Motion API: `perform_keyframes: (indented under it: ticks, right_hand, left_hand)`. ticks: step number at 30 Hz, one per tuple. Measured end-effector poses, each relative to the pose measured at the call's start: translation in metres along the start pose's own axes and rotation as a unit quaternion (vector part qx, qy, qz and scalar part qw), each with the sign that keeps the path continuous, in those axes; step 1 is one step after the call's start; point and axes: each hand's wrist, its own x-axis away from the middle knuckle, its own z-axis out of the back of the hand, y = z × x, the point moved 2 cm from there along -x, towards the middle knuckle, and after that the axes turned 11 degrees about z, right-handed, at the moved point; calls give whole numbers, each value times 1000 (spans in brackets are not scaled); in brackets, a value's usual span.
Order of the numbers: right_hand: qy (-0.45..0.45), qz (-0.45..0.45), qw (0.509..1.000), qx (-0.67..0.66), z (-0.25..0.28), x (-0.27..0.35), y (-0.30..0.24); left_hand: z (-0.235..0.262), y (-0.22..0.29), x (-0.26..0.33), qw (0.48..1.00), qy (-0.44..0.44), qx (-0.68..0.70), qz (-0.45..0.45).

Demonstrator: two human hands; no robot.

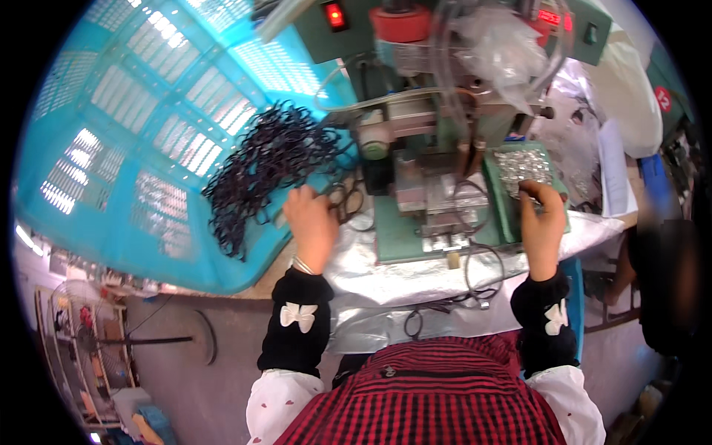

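Observation:
My left hand [311, 222] rests at the edge of a heap of thin black elastic loops [271, 167] that spills out of a blue plastic basket [141, 133]; its fingers pinch a few loops [347, 199] just left of the machine. My right hand [541, 222] reaches into a small green tray of shiny metal pieces [523, 167] on the machine's right side, fingertips down among them. Between the hands stands a green bench press machine [423, 200] with a metal fixture at its centre. One black loop [482, 271] hangs over the front of the machine base.
Crinkled silver sheet [400, 274] covers the bench in front of the machine. A clear plastic bag [504, 44] sits on top of the machine, beside a red lit switch [335, 15]. White papers and bags [615, 148] lie at the right. A floor fan [81, 326] stands lower left.

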Motion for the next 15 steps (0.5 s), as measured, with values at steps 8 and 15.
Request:
perform_keyframes:
  ticks: [8, 15]
  right_hand:
    - [-59, 30, 994, 91, 38, 19, 19]
    - [-59, 21, 983, 174, 8, 3, 12]
  left_hand:
    - [2, -41, 15, 959, -102, 253, 80]
    - [7, -35, 26, 902, 9, 370, 225]
